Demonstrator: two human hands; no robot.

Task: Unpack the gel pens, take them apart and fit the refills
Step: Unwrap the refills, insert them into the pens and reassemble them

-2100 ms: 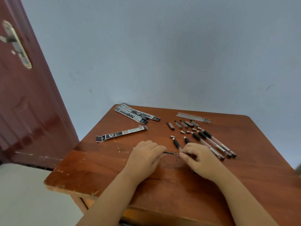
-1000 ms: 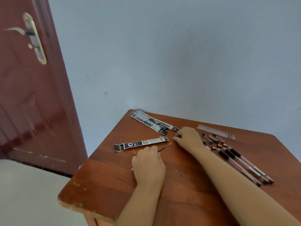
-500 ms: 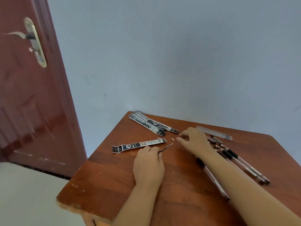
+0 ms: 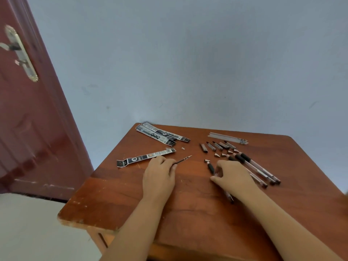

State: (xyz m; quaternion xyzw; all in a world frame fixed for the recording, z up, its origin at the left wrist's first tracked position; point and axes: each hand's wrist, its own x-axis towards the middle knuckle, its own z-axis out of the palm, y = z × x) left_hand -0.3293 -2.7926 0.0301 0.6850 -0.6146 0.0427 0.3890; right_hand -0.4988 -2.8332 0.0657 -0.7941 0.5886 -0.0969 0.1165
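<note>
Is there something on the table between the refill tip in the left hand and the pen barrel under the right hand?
Nothing visible. The refill held by the left hand points toward bare table; the pen barrel under the right hand lies just beyond. A small cone tip sits beside the barrel's front end.

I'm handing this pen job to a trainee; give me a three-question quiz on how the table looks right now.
1. True or false: the left hand pinches a thin dark refill whose tip points away from the person.
2. What does the right hand rest on? A) a flat printed wrapper B) a clear pen barrel with black grip C) the bundle of clear spare refills
3. How many flat printed wrappers lie on the brown wooden table?

Key: 1 true; 2 B; 3 three, namely one apart and two overlapping.
</note>
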